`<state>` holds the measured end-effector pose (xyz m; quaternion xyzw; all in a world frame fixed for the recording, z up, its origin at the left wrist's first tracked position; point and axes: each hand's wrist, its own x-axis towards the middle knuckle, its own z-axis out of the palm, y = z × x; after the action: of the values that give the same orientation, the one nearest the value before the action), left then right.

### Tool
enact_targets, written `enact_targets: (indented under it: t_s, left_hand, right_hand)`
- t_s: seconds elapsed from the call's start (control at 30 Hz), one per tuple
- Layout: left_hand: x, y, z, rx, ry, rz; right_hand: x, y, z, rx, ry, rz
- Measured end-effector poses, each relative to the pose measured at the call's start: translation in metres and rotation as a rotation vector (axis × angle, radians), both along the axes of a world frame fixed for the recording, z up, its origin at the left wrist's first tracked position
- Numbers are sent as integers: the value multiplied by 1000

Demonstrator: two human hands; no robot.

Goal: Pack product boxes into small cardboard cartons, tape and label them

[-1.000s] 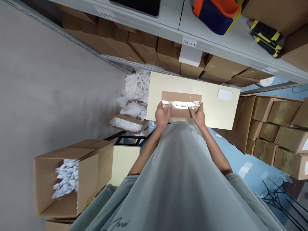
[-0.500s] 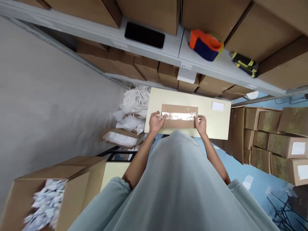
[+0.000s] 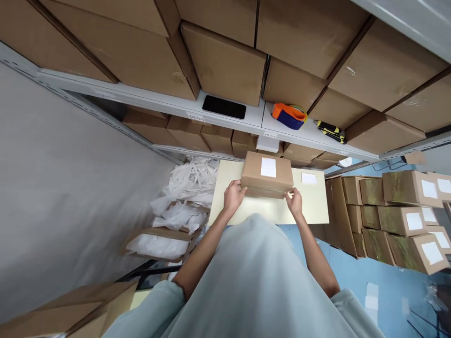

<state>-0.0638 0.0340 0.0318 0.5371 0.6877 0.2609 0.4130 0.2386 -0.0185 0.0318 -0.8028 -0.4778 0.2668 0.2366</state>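
Note:
A closed cardboard box [image 3: 254,170] sits on the pale yellow table [image 3: 257,215], with a white label [image 3: 268,167] on its top and shiny clear tape along the side facing me. My left hand [image 3: 234,197] grips its near left corner, the thumb against the front side. At the near right corner my right hand [image 3: 293,201] pinches the box's lower edge between thumb and fingers. To the right of the box, a small stack of white labels or paper [image 3: 309,178] lies on the tabletop.
On the shelf [image 3: 243,123] ahead lie a black phone [image 3: 224,107], an orange and blue tape dispenser [image 3: 289,116] and black-yellow cutters [image 3: 330,132]. Cardboard boxes fill the shelves. Labelled boxes [image 3: 398,220] are stacked at right; white packing material [image 3: 193,178] is piled at left.
The box has been turned: its taped face, which was uppermost, now faces me, and the labelled face is on top. Both hands stay at its ends. My view has tilted up.

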Motion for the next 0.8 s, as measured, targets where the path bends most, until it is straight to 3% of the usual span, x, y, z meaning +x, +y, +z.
enact_targets:
  t_s: [0.13, 0.27, 0.37, 0.43, 0.53, 0.6, 0.67, 0.73, 0.8]
  left_hand:
    - [-3, -25, -27, -142, 3, -31]
    - [-21, -45, -40, -161, 22, -55]
    - [-36, -36, -38, -163, 38, -58]
    - [-38, -15, -28, -121, 40, -41]
    - [-18, 34, 10, 71, -19, -31]
    - [8, 68, 51, 279, -106, -78]
    - [37, 95, 99, 476, -164, -116]
    - [63, 112, 145, 656, -204, -126]
    - [83, 115, 180, 773, -209, -98]
  right_hand:
    - [-26, -30, -19, -77, 27, -33]
    - [-46, -59, -28, -100, 63, -32]
    - [-36, -58, -19, -82, 39, -20]
    - [-18, -34, 2, -27, -12, -32]
    - [12, 41, 60, 190, -176, 55]
    - [20, 109, 107, 376, -334, 223]
    - [14, 178, 151, 463, -435, 394]
    - [-2, 235, 184, 376, -512, 462]
    - [-18, 274, 202, 234, -516, 448]
